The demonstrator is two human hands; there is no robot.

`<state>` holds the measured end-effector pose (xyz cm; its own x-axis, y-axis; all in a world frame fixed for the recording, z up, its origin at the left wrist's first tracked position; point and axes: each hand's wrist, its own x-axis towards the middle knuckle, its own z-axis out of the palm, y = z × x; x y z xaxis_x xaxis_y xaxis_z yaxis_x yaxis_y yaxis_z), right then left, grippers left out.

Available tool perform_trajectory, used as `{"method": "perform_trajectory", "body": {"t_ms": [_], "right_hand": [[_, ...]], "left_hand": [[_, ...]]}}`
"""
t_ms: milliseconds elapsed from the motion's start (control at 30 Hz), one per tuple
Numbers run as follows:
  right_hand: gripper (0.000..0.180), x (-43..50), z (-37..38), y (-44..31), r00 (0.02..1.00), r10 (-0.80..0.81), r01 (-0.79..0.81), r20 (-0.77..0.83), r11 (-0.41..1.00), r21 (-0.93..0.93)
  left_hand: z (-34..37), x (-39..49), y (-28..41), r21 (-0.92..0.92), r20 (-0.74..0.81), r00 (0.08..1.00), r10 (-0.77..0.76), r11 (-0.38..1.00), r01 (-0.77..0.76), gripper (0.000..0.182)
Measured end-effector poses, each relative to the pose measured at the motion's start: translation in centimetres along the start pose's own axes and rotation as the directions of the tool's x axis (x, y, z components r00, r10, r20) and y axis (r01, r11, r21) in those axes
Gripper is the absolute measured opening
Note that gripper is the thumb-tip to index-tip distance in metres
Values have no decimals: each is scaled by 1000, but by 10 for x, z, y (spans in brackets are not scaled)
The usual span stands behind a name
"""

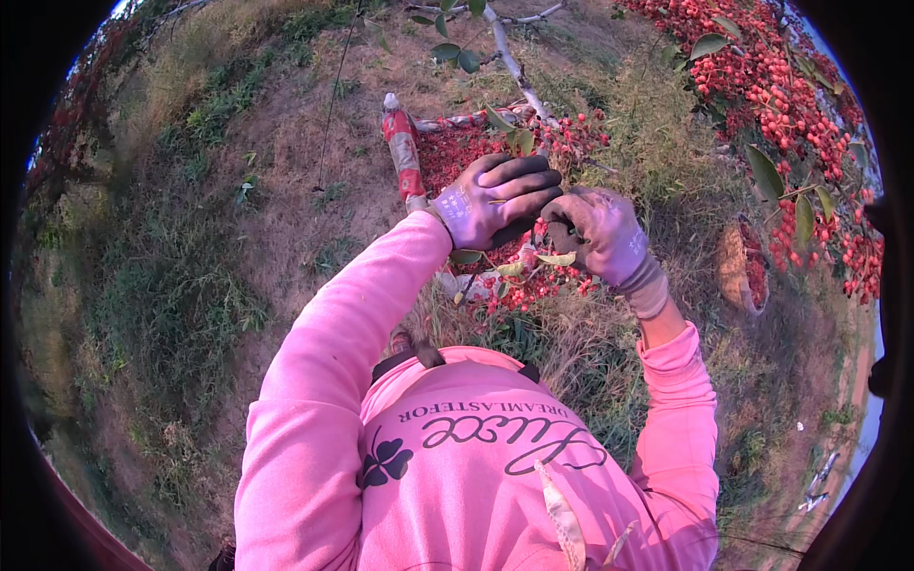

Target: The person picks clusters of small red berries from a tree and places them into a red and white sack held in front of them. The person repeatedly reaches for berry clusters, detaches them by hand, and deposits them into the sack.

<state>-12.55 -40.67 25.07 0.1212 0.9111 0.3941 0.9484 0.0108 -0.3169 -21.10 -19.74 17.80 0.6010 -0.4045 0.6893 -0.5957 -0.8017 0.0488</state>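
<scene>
My left hand (500, 200), in a grey-purple work glove with dark fingers, lies over a branch laden with small red berries, fingers bent; what its palm holds is hidden. Close by on the right, my right hand (596, 232), gloved alike, has its fingers curled at the same berry branch; its fingertips are partly hidden. Red berry clusters (525, 291) and a few leaves (557, 259) show below the hands. Beneath them is a container with a frame wrapped in red and white material (403, 153), holding many loose red berries (443, 153).
A pale bare branch (510, 61) reaches down from the top to the hands. Dense red berry clusters (771, 93) hang at the upper right. A woven basket (732, 265) with red berries stands on the grass at right. Dry grass and weeds (178, 285) cover the ground.
</scene>
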Motion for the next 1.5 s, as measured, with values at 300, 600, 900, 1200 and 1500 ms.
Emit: {"method": "perform_trajectory", "body": {"t_ms": [300,600,900,1200,1500], "right_hand": [[43,-28,66,35,665,742,-90,-90,200,976],[28,-48,48,14,723,691,-195,-26,240,951],[20,-38,25,-2,847,528,-373,60,508,776],[16,-29,17,-6,923,186,-216,-336,975,-55],[19,-61,19,-15,694,713,-126,-101,259,958]], "left_hand": [[-2,4,3,21,-49,998,29,999,-28,63],[-2,10,3,54,-19,1000,-22,998,23,58],[-7,14,13,76,-10,999,-47,996,48,55],[-6,15,8,110,-14,999,-35,993,37,52],[-10,21,16,113,-54,998,-29,993,35,52]]}}
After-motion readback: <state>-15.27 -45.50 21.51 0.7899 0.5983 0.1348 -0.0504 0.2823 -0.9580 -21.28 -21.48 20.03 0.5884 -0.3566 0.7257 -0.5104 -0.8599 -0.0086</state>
